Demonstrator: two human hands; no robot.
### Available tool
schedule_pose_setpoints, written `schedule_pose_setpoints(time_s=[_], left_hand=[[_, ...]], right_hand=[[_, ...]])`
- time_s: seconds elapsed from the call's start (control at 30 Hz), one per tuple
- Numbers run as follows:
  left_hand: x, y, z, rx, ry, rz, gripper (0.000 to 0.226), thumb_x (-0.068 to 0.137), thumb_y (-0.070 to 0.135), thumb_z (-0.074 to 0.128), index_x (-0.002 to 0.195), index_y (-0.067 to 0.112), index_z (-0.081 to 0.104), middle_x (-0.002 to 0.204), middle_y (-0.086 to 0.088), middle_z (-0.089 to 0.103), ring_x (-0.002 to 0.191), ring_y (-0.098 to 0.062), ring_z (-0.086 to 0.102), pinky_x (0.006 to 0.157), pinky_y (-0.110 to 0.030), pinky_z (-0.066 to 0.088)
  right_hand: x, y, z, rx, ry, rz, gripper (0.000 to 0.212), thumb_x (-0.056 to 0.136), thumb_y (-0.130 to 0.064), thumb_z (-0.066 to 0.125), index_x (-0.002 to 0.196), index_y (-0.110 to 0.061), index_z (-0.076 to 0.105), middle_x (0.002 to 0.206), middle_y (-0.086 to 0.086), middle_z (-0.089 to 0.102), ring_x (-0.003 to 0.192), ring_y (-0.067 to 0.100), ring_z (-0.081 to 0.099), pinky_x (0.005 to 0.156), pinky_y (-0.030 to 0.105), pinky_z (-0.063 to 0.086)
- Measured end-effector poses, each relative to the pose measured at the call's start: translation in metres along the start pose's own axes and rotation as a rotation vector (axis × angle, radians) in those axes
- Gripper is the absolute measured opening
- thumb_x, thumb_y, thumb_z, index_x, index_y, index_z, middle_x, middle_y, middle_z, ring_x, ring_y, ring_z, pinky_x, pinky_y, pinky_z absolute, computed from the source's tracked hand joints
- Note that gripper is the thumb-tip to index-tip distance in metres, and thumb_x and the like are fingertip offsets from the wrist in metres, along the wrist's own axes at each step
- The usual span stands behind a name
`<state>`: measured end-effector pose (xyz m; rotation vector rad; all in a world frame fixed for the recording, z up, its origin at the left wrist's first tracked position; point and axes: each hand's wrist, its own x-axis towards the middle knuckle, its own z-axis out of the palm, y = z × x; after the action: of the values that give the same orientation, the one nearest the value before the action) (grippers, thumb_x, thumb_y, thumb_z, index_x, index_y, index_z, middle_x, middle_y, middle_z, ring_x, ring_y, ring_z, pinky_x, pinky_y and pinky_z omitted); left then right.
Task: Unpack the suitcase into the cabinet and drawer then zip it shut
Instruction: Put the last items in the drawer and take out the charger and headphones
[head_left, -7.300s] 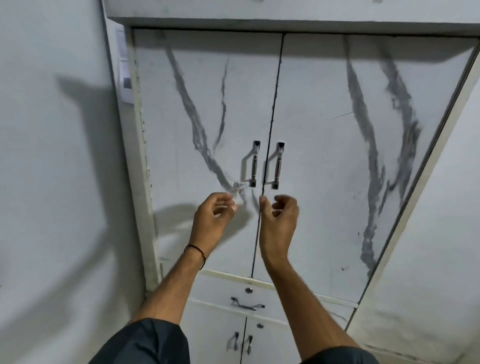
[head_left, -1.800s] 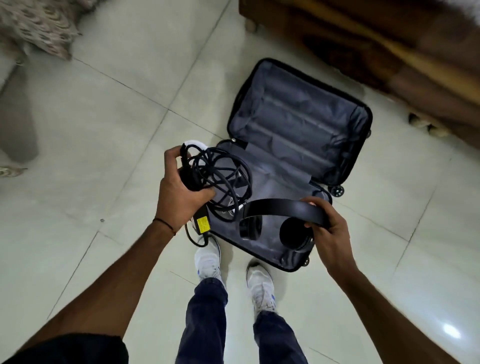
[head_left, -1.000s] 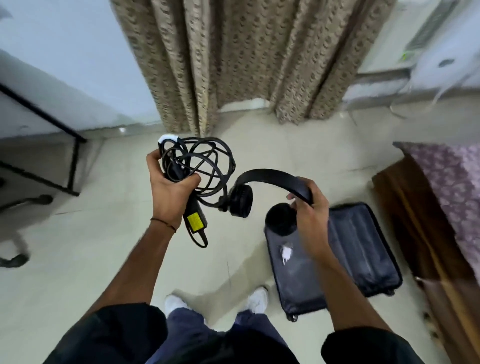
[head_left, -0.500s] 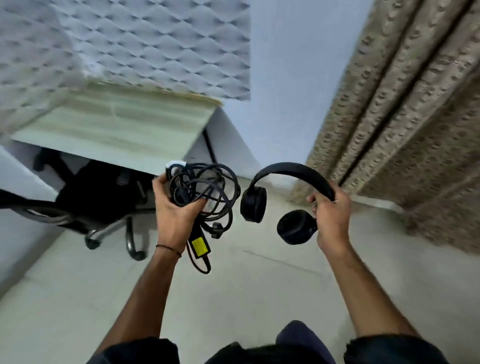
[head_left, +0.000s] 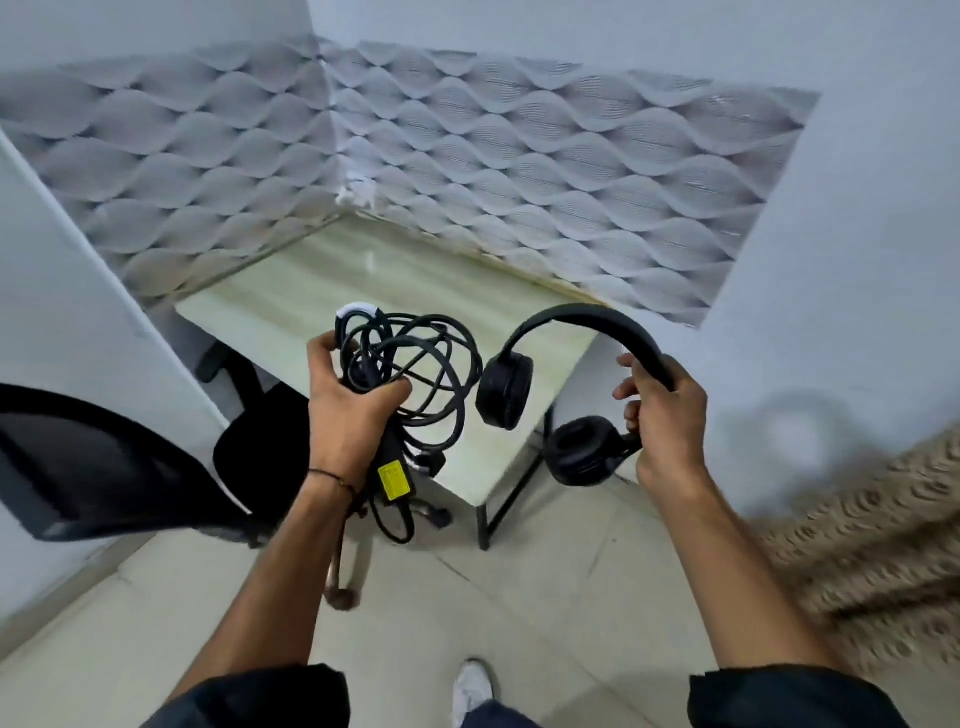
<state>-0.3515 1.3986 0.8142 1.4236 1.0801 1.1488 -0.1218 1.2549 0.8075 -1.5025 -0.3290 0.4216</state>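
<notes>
Here, the left hand (head_left: 349, 415) grasps a tangled coil of black cable (head_left: 415, 371) with a yellow-labelled adapter. The right hand (head_left: 667, 423) grips the black over-ear headphones (head_left: 566, 364) by the headband. Both hang above a pale bench (head_left: 322, 291).

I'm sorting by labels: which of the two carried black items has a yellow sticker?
The coiled charger cable in the left hand; it alone bears a yellow sticker. The headphones in the right hand are plain black.
</notes>
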Motion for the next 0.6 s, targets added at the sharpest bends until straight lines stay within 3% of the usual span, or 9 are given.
schedule_pose_setpoints(time_s=[0.17,0.37,0.47,0.6], left_hand=[[0.101,-0.017,0.006,0.023,-0.039,-0.066,0.057,0.072,0.004,0.071,0.114,0.03,0.042,0.074,0.002,0.06,0.058,-0.015,0.053,0.054,-0.03,0.048],[0.211,-0.06,0.023,0.026,-0.124,-0.161,0.058,0.066,0.014,0.071,0.113,0.03,0.043,0.078,0.003,0.062,0.061,-0.014,0.056,0.059,-0.034,0.05],[0.257,-0.077,0.039,0.024,-0.19,-0.188,0.058,0.061,0.019,0.071,0.111,0.029,0.044,0.08,0.004,0.064,0.066,-0.016,0.059,0.065,-0.041,0.055],[0.311,-0.094,0.069,0.019,-0.284,-0.236,0.058,0.061,0.022,0.072,0.111,0.03,0.044,0.085,0.005,0.064,0.073,-0.018,0.061,0.075,-0.044,0.056]], right_hand=[[0.075,0.014,0.078,-0.061,0.009,0.029,0.013,0.1,-0.016,0.058,0.099,-0.012,0.071,0.066,0.001,0.05,0.046,0.004,0.039,0.053,0.018,0.034],[0.141,0.038,0.132,-0.151,0.089,0.069,0.012,0.098,-0.017,0.061,0.1,-0.011,0.071,0.066,-0.001,0.041,0.054,0.01,0.035,0.053,0.022,0.031],[0.163,0.044,0.154,-0.137,0.145,0.109,0.014,0.099,-0.017,0.058,0.1,-0.016,0.072,0.062,-0.002,0.036,0.048,0.012,0.026,0.044,0.025,0.023],[0.194,0.048,0.175,-0.162,0.207,0.157,0.015,0.099,-0.017,0.058,0.095,-0.02,0.073,0.062,-0.001,0.035,0.046,0.014,0.023,0.045,0.028,0.02]])
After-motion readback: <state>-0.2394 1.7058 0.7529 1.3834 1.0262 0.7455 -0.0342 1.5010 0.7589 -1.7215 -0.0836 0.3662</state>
